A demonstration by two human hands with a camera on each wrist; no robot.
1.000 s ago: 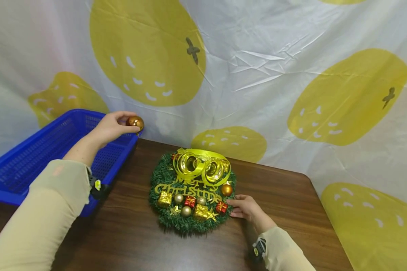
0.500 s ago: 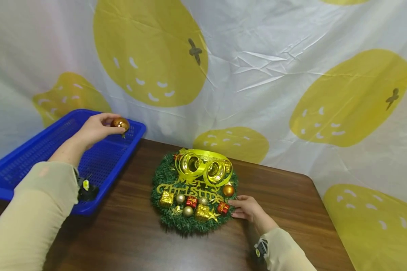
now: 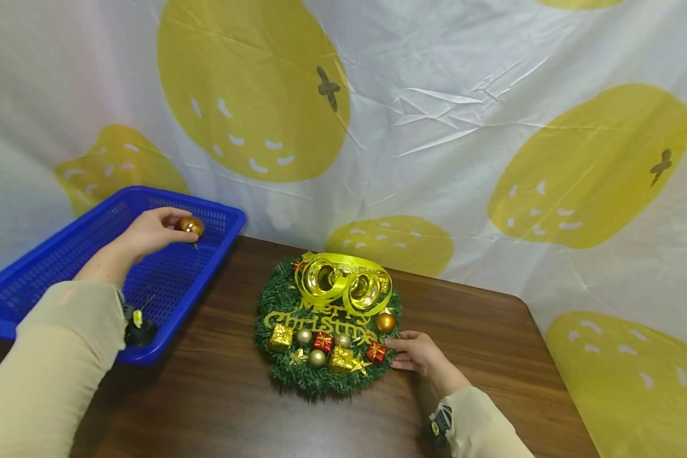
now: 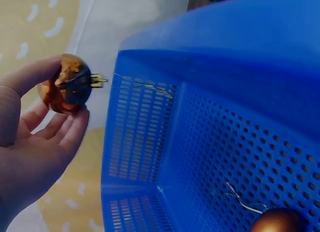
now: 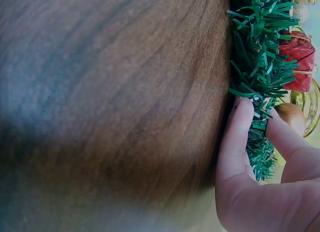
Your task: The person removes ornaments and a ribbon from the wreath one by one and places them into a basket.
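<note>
My left hand (image 3: 151, 232) holds a shiny copper-gold Christmas ball (image 3: 190, 227) between thumb and fingers, over the far end of the blue basket (image 3: 206, 280). In the left wrist view the ball's gold cap and a thin twisted wire point toward the basket. A second copper ball (image 4: 277, 223) with a wire lies inside the basket. A green Christmas wreath (image 3: 315, 381) lies flat on the table, bearing gold bells, small gift boxes, balls and gold lettering. At its right edge my right hand (image 3: 420, 356) pinches the green tinsel, thumb above and fingers beneath.
The basket stands on the left of the brown wooden table (image 3: 464, 318), its perforated walls rising around the ball. Behind the table hangs a white curtain (image 3: 412, 146) with large yellow fruit prints.
My left hand has moved left and then down with the Christmas ball, from the basket's far right corner to over its inside. The right hand stays at the wreath's edge.
</note>
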